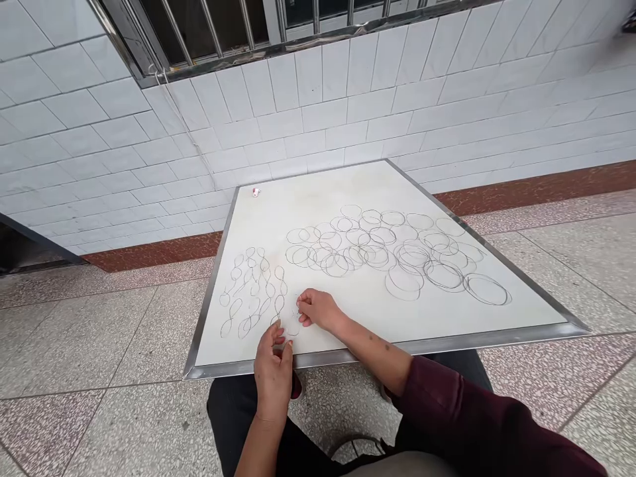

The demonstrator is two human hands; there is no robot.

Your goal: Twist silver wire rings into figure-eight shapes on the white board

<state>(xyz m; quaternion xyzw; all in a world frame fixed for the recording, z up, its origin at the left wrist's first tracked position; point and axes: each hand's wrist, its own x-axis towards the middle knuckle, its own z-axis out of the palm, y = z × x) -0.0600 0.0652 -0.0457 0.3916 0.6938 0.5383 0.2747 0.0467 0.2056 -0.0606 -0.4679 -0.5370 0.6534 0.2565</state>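
Observation:
Near the front edge of the white board, my right hand has its fingertips pinched at a thin looped wire. My left hand is just left of it at the edge, thumb and index finger apart around the lower side of that loop; whether it touches the wire is too fine to tell. Several twisted wire pieces with small loops lie on the board to the left. Many larger wire rings overlap across the middle and right.
The white board has a metal rim and stands against a white tiled wall. A small red and white item sits at its far left corner. Window bars are above. My knees are under the front edge.

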